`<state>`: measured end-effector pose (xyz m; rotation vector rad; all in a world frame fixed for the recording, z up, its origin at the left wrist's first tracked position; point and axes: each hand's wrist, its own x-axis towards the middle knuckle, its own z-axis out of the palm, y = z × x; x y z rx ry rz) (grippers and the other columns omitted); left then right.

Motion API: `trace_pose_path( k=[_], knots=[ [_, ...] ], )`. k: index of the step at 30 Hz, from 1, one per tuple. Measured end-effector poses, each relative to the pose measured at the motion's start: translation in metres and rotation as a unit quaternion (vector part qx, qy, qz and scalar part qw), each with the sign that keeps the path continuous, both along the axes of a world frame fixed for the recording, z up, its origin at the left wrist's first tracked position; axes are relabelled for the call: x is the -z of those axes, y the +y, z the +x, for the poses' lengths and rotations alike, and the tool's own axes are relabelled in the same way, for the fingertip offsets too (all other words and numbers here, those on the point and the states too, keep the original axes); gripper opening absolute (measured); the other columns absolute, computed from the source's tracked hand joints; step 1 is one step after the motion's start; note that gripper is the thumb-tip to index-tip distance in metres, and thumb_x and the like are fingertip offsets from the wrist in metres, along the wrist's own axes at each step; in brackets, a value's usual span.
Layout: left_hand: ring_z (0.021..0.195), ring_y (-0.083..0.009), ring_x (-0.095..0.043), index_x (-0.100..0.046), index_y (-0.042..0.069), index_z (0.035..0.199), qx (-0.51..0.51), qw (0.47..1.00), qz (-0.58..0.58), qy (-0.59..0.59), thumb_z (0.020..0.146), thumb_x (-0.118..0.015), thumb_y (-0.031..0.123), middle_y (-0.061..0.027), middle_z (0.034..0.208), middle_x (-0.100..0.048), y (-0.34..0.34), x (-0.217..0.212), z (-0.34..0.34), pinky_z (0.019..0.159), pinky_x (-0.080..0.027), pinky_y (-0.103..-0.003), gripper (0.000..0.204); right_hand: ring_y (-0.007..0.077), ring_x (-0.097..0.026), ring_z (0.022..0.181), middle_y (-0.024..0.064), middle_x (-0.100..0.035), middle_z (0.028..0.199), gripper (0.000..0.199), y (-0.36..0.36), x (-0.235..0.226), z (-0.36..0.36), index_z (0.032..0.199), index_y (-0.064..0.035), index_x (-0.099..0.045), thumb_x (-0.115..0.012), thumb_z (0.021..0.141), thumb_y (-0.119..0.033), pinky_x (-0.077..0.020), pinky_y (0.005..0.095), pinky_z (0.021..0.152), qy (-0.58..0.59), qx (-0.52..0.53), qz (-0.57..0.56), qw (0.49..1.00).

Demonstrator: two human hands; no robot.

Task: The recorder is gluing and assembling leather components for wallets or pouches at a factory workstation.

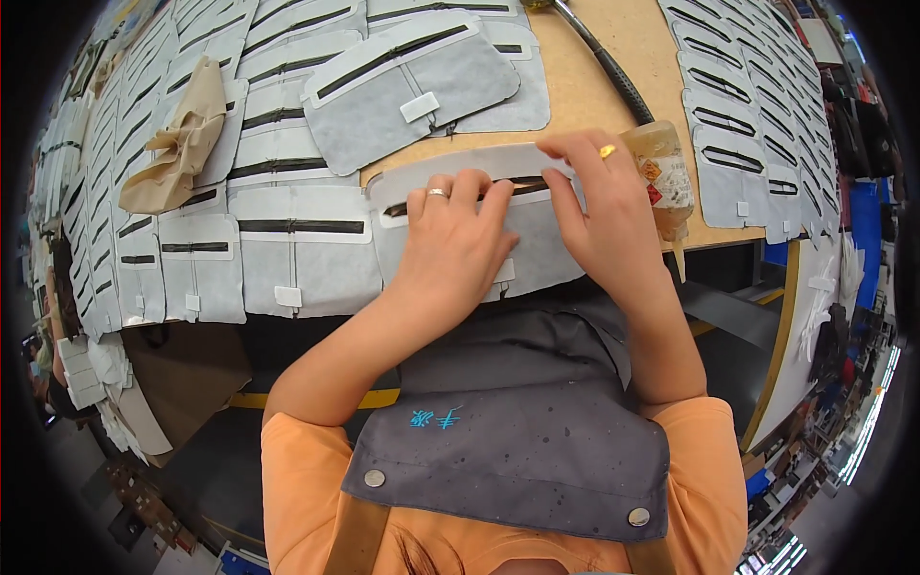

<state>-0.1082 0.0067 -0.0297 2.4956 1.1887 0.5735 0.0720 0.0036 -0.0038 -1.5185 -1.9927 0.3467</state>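
A grey fabric panel (546, 235) with a long black zipper-like slot in a pale frame lies at the table's front edge. My left hand (455, 230) rests on it, fingers curled and pressed together at the slot's middle. My right hand (609, 216) is over the panel's right part. Its thumb and index finger are apart, close to the slot and the upper edge, with nothing visible between them. Just beyond this hand is a translucent, yellowish plastic bottle (674, 182) with red and orange labels and a narrow spout.
Rows of similar grey panels (302, 254) cover the table's left side; more panels (733, 153) lie at the right. One loose panel (412, 86) overlaps others ahead. A black-handled tool (609, 67) lies behind the bottle. Crumpled tan material (182, 153) sits on the left panels.
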Motion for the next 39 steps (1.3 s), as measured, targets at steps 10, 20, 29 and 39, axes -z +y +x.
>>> trace_pose_path(
  k=[10, 20, 29, 39],
  knots=[
    [0.093, -0.0281, -0.053, -0.06, 0.005, 0.103, 0.05, 0.993, -0.08, -0.065, 0.081, -0.066, 0.007, -0.01, 0.096, -0.056, 0.026, 0.007, 0.014, 0.08, -0.037, -0.039, 0.023, 0.0331, -0.057, 0.101, 0.0143, -0.062, 0.108, 0.029, -0.018, 0.041, 0.015, 0.115, -0.0039, -0.059, -0.058, 0.086, -0.002, -0.0457, 0.0413, 0.088, 0.038, 0.043, 0.01, 0.998],
    [0.084, -0.0217, -0.053, -0.066, 0.008, 0.111, 0.079, 0.994, 0.069, 0.0, 0.076, -0.06, 0.001, -0.0038, 0.091, -0.054, 0.016, 0.011, 0.015, 0.073, -0.038, -0.035, 0.036, 0.0325, -0.057, 0.099, 0.0131, -0.061, 0.109, 0.023, -0.024, 0.043, 0.026, 0.103, -0.0017, -0.063, -0.059, 0.081, 0.003, -0.0474, 0.0403, 0.085, 0.004, 0.011, 0.021, 1.0],
    [0.083, -0.025, -0.054, -0.066, 0.007, 0.108, 0.017, 0.99, -0.093, -0.101, 0.079, -0.062, -0.003, -0.0083, 0.091, -0.057, 0.016, 0.002, -0.011, 0.074, -0.041, -0.036, 0.03, 0.0311, -0.057, 0.106, 0.0116, -0.061, 0.112, 0.034, -0.023, 0.037, 0.012, 0.117, -0.0044, -0.057, -0.062, 0.083, -0.002, -0.0463, 0.0404, 0.09, 0.044, -0.024, -0.005, 0.999],
    [0.083, -0.0259, -0.054, -0.067, 0.006, 0.104, 0.066, 0.997, 0.01, -0.044, 0.076, -0.063, -0.005, -0.007, 0.09, -0.056, 0.009, 0.006, -0.017, 0.074, -0.04, -0.037, 0.03, 0.0201, -0.056, 0.105, 0.0037, -0.061, 0.106, 0.031, -0.022, 0.025, 0.024, 0.105, -0.0061, -0.064, -0.06, 0.075, -0.005, -0.0404, 0.0374, 0.095, -0.221, -0.062, 0.086, 0.969]
  ],
)
